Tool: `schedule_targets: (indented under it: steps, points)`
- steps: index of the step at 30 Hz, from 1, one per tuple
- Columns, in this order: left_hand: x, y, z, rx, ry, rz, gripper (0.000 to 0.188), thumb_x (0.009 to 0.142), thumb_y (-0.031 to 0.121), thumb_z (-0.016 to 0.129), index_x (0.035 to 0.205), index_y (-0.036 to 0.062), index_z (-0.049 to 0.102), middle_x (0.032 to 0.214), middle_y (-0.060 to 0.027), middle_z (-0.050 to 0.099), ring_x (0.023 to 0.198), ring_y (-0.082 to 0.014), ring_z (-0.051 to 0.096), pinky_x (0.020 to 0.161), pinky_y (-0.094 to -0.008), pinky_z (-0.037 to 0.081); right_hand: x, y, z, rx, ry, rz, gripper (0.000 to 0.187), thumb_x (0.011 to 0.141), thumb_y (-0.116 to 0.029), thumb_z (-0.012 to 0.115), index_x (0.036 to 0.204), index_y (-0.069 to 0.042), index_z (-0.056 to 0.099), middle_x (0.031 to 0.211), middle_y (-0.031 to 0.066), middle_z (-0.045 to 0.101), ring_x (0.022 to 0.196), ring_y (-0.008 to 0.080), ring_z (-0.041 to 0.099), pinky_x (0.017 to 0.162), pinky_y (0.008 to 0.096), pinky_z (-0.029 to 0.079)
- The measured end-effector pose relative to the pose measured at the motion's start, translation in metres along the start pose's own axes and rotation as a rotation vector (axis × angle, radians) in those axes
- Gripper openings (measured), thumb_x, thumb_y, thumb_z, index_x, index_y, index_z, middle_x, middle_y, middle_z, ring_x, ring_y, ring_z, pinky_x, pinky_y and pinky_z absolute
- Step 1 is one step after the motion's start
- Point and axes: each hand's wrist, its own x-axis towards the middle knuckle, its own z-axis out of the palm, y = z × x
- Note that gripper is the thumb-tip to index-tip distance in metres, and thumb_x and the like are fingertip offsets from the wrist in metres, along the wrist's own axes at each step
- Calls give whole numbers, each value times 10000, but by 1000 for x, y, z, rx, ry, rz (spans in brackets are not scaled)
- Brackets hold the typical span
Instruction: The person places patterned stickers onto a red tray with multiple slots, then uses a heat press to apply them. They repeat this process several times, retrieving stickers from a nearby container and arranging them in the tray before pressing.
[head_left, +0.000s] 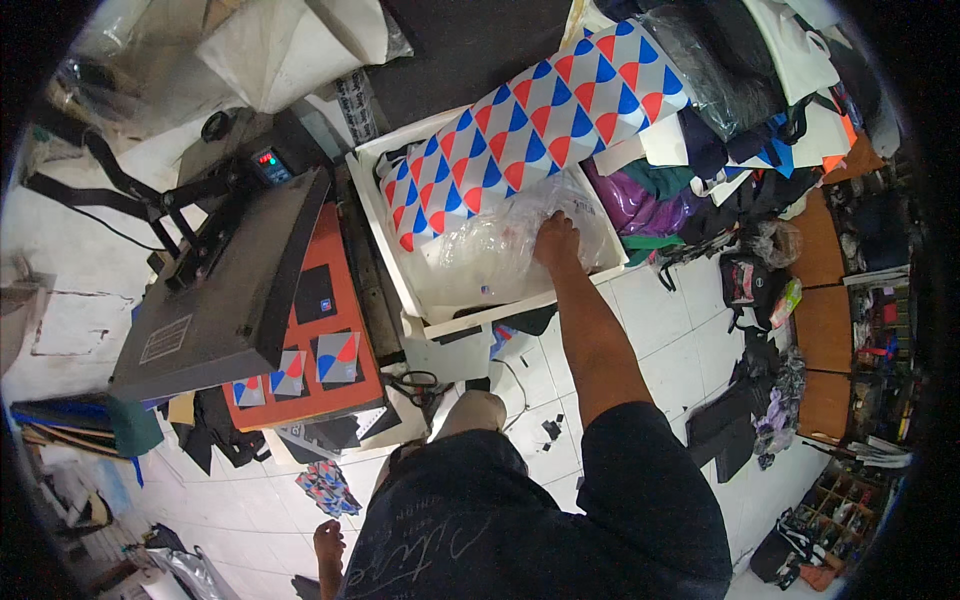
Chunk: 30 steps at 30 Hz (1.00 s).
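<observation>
My right hand (pixel 558 240) reaches forward into a white open box (pixel 405 295), its fingers closed on clear plastic film (pixel 500 245) lying in it. Across the back of the box runs a long silver-grey sheet (pixel 535 125) printed with red and blue shapes. My left hand (pixel 328 545) hangs low beside my body, holding nothing, its fingers loosely bent and slightly apart. Nearest to it is a pile of small red, blue and grey cut pieces (pixel 328 488). On the left stands a heat press with its black upper plate (pixel 220 290) raised; small printed pieces (pixel 337 357) rest on its orange-red pad (pixel 325 270).
Black-handled scissors (pixel 415 387) lie between the press and my legs. Folded garments and bags (pixel 690 170) are heaped right of the box. Black cloth (pixel 722 425) and a black bag (pixel 750 290) lie on the tiled floor, with shelves (pixel 880 330) at the far right.
</observation>
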Motion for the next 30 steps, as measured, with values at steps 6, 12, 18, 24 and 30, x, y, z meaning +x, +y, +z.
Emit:
schedule_targets:
  steps: [6, 12, 18, 24, 30]
  points:
    - [-21, 58, 42, 79, -77, 140, 395, 865, 255, 635, 1147, -17, 579, 714, -78, 571, 563, -132, 533, 461, -270, 438, 16, 31, 10, 58, 9, -50, 382, 792, -272, 636, 1101, -54, 582, 1033, 130, 617, 947, 306, 638, 826, 430, 498]
    - [-2, 73, 53, -8, -134, 177, 380, 865, 251, 637, 1129, -18, 594, 715, -56, 576, 581, -127, 541, 485, -275, 446, 6, 55, -17, 241, 90, -98, 585, 647, -296, 812, 1080, -2, 552, 997, 184, 642, 947, 320, 645, 818, 403, 514]
    - [13, 70, 44, 26, -110, 158, 313, 860, 210, 642, 1105, 17, 615, 733, -55, 591, 600, -129, 549, 502, -278, 455, 1, 75, -75, 487, -311, -148, 700, 596, -234, 835, 1145, 59, 512, 941, 207, 654, 683, 274, 680, 633, 349, 538]
    - [17, 66, 48, 87, -127, 158, 319, 864, 219, 639, 1112, 20, 610, 738, -57, 587, 597, -129, 546, 507, -283, 451, -9, 93, -96, 353, -570, -274, 654, 654, -197, 807, 1164, 69, 497, 891, 198, 650, 650, 232, 682, 537, 309, 523]
    - [7, 67, 54, 70, -145, 193, 324, 864, 208, 635, 1118, 9, 600, 725, -50, 568, 579, -120, 530, 497, -273, 438, -24, 115, -122, 535, -423, -207, 560, 765, -234, 725, 1203, 41, 510, 1176, 245, 573, 939, 323, 636, 776, 376, 511]
